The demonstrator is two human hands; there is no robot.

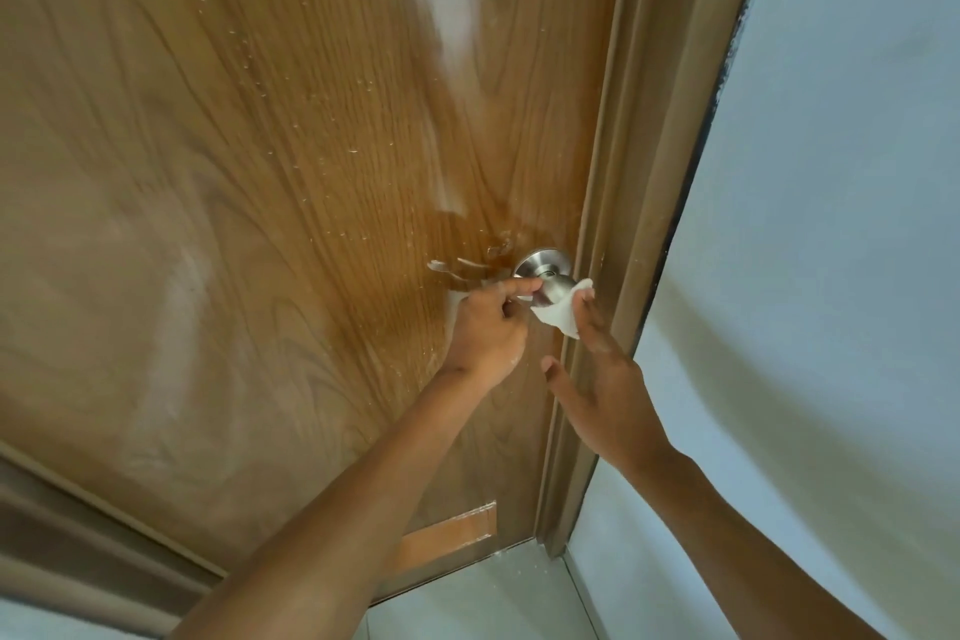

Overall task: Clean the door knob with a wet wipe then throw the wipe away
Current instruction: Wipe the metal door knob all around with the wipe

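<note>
Now, at the big brown wood-grain door (pixel 260 172), two hands are cleaning its round brushed-steel door knob (pixel 557 287).
The brown door frame (pixel 613 172) is standing just beside the knob, crowding the right hand (pixel 608 390), whose straight fingers are pressing the small white wet wipe (pixel 558 317) on the knob. The left hand (pixel 483 333) is touching the knob's neck with one finger; if it is pinching the wipe, I cannot tell. Pressed so loosely, the wipe is probably risking to slip down.

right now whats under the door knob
A white wet wipe lies against the underside of the door knob, with the right hand behind it. The knob's lower face is covered by the wipe and cannot be seen.
</note>
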